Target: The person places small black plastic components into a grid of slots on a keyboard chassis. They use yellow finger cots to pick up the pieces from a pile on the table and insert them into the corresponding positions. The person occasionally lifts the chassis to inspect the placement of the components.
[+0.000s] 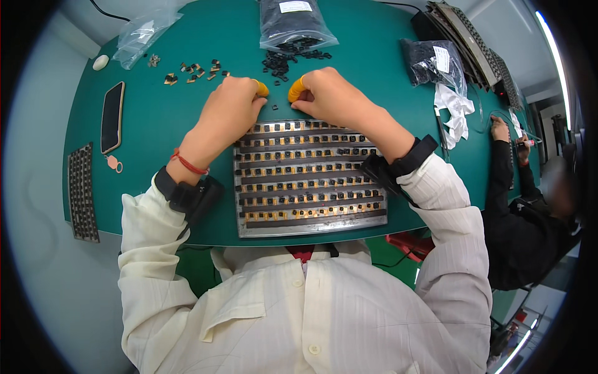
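Observation:
My left hand (232, 107) is above the far left corner of a metal tray (311, 228), its thumb and yellow-covered index finger pinched together. Whatever is between those fingertips is too small or hidden to make out. Across a narrow gap, my right hand (331, 93) is closed the same way, a yellow finger cot (297, 89) on its index finger. One small black part (275, 107) lies on the green mat between the hands. Rows of small black pieces with gold-coloured bases fill the tray. Just beyond my hands is a loose pile of black parts (278, 63).
A bag of black parts (293, 25) stands behind the pile. Gold-and-black pieces (194, 72) lie far left, near a phone (112, 117) and a second tray (82, 193). At right are another bag (433, 62), white tissue (456, 112), stacked trays (464, 37) and a co-worker (523, 230).

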The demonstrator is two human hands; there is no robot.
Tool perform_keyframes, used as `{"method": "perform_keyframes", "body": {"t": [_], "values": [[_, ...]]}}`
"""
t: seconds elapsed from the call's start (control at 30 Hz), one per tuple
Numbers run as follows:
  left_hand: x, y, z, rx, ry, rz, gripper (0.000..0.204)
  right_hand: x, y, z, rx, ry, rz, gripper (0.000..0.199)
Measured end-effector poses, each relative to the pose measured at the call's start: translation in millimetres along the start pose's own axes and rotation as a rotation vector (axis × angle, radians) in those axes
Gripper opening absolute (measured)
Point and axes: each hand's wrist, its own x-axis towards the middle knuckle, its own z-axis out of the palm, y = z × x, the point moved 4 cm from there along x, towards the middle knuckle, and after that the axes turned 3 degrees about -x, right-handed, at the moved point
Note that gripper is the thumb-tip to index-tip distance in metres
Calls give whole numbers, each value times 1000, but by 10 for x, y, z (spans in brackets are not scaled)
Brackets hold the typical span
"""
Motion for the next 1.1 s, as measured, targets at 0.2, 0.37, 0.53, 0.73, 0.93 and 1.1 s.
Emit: {"method": "perform_keyframes", "body": {"t": [0.2, 0.37, 0.53, 0.73, 0.93, 1.1], "values": [[23, 59, 22, -206, -123, -64, 22, 41, -40, 13, -75, -43, -3, 19], [42, 168, 44, 79, -94, -21, 20, -263, -170, -199, -148, 93, -92, 14], [-38, 76, 7, -2, -54, 1, 18, -1110, -377, -524, -43, 88, 41, 13], [10, 72, -2, -50, -111, -83, 15, -2012, -396, -255, -34, 10, 219, 16], [-57, 59, -38, -51, -41, 8, 15, -2183, -346, -36, -100, 107, 249, 17], [-520, 222, -273, -168, -43, 66, 13, -2191, -479, 12, -257, 162, 204, 17]]}}
